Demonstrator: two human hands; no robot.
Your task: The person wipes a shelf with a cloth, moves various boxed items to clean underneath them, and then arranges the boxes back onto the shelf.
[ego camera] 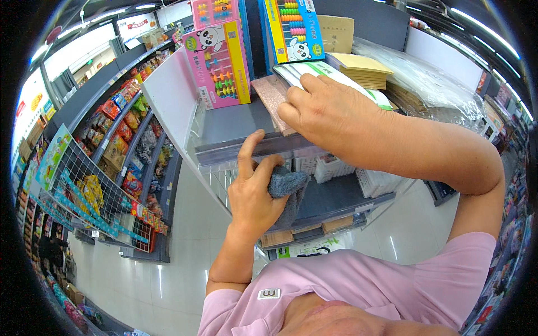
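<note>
My left hand point(254, 189) grips a grey-blue plush cloth point(289, 185), which hangs below the fingers. Its index finger points up at the front edge point(210, 155) of a dark grey shelf. Over the same shelf, my right hand point(323, 105) bends its fingers down onto a flat, glittery pink item point(271, 98), perhaps a notebook. Its fingertips are hidden, so their hold cannot be made out. Just beyond that hand lies a stack of white and green pads point(323, 71). Left of the pink item stands a pink boxed toy abacus point(218, 67) with a panda picture.
A blue boxed abacus point(294, 29) stands at the back, near tan envelopes point(363, 69) and plastic-wrapped goods point(428, 92). White plastic baskets point(332, 168) sit on the lower shelf. A wire rack point(101, 206) and snack shelves point(126, 126) are across the aisle at left.
</note>
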